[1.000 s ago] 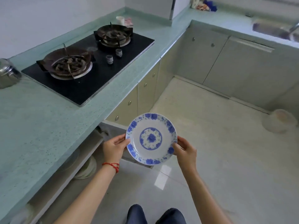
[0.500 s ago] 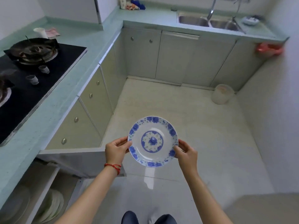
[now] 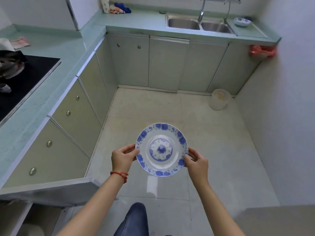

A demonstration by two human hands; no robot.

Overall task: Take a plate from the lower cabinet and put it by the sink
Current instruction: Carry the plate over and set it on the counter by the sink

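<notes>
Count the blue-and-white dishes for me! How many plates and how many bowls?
Plates: 1, the plate held by the left hand and the right hand.
Bowls: 1, the bowl on the counter right of the sink.
Total: 2

Teal countertop (image 3: 81, 48), pale cabinets (image 3: 168, 65), tiled floor (image 3: 213, 133)

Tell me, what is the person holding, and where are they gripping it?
A blue-and-white plate, held by its rim: left hand on its left edge, right hand on its right edge.
</notes>
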